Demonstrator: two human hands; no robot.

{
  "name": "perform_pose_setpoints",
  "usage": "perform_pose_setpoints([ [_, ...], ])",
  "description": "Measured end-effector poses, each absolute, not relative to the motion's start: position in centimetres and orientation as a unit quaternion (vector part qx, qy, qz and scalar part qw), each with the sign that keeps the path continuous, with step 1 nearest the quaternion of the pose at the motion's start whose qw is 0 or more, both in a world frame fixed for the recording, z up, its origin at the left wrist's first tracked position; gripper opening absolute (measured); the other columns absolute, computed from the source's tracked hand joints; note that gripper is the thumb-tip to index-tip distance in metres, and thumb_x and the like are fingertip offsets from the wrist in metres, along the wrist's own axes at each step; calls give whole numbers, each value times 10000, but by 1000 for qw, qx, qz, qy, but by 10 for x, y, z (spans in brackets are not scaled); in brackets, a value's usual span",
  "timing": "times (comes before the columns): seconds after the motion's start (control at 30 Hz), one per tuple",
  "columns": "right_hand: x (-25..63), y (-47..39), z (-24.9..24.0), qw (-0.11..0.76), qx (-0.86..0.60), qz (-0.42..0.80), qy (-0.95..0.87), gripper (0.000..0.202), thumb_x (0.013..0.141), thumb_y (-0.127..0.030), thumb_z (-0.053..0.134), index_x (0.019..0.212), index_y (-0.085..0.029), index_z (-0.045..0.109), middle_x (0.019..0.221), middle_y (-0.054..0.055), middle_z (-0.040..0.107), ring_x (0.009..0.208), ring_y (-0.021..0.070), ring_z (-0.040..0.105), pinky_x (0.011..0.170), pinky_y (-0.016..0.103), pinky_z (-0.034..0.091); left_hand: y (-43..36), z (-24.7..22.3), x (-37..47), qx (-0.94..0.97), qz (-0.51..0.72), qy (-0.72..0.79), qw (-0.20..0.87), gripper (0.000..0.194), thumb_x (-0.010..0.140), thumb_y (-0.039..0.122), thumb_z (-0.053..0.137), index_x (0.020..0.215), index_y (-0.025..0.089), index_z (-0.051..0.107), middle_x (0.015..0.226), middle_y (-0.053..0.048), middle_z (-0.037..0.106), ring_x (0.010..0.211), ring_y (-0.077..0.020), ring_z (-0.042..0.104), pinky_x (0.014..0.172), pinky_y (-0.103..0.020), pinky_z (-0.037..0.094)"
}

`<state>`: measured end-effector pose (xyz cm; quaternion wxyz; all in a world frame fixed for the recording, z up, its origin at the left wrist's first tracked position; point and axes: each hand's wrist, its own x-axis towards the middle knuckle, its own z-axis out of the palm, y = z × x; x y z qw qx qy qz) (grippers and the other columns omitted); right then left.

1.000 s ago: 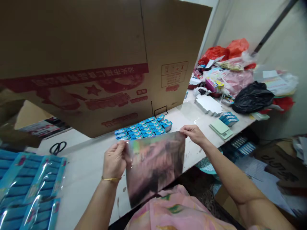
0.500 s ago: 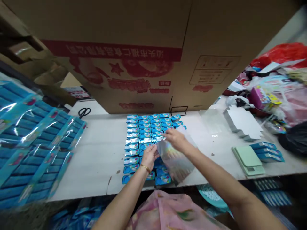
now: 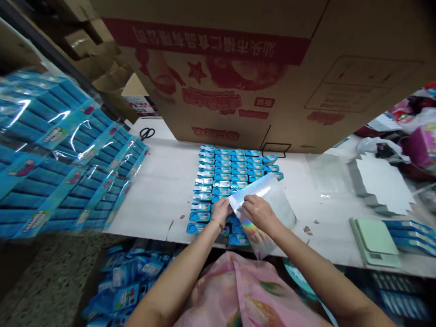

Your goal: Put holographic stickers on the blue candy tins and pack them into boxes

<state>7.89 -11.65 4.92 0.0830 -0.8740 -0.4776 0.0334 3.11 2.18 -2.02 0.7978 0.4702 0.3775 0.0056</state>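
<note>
A shiny holographic plastic bag (image 3: pixel 281 200) lies tilted over the lower right part of several rows of small blue packs (image 3: pixel 222 164) on the white table. My left hand (image 3: pixel 222 210) is closed, pinching the bag's left corner. Curled fingers of my right hand (image 3: pixel 259 212) grip the bag near its upper left edge; their tips are partly hidden. The bag covers some of the packs, and I cannot make out anything inside it.
A large cardboard box (image 3: pixel 218 86) stands behind the rows. Clear-wrapped blue boxes (image 3: pixel 68 150) are stacked left, near black-handled scissors (image 3: pixel 147 133). To the right are a green scale (image 3: pixel 376 240), white cartons (image 3: pixel 383 184) and a flat clear bag (image 3: pixel 329 175). Loose blue packs (image 3: pixel 126 290) fill a container below.
My view has shifted, so the table's things sit differently in it. My right hand has drawn in with its fingers curled on the bag, and the bag now lies flatter and turned.
</note>
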Motion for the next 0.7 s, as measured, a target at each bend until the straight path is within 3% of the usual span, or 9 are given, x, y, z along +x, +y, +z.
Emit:
perform_pose_setpoints([
  [0.13,50,-109,87,150,-910,107,-372,170,825,-191,419,798,-170,585,831,43,570,733,131,520,654,233,368,58,-28,23,549,25,369,749,236,556,288,677,744,155,625,835,-61,633,830,-194,581,750,-308,448],
  [0.23,35,-87,86,242,-904,170,-308,131,785,-194,464,756,-178,590,771,10,579,648,103,512,613,212,358,84,-15,-2,568,32,348,745,353,617,401,631,893,181,624,1012,-68,604,961,-191,538,800,-285,423],
  [0.33,26,-58,65,337,-882,227,-238,131,758,-213,485,691,-171,589,655,-14,570,569,88,494,563,199,355,106,6,-36,508,-40,297,808,473,689,524,517,964,148,602,976,-95,613,892,-184,565,766,-301,438],
  [0.5,7,-17,35,455,-810,363,-72,181,757,-318,475,710,-165,561,422,-64,462,378,78,435,411,183,332,138,21,-73,472,-49,293,830,469,587,388,682,979,148,590,880,-65,624,789,-145,574,708,-270,452],
  [0.7,-7,17,13,490,-793,360,-34,188,686,-343,565,673,-156,550,435,-73,462,358,54,405,390,169,315,163,-6,-79,517,-11,347,782,448,506,304,730,897,124,605,668,4,594,568,-70,526,572,-203,422],
])
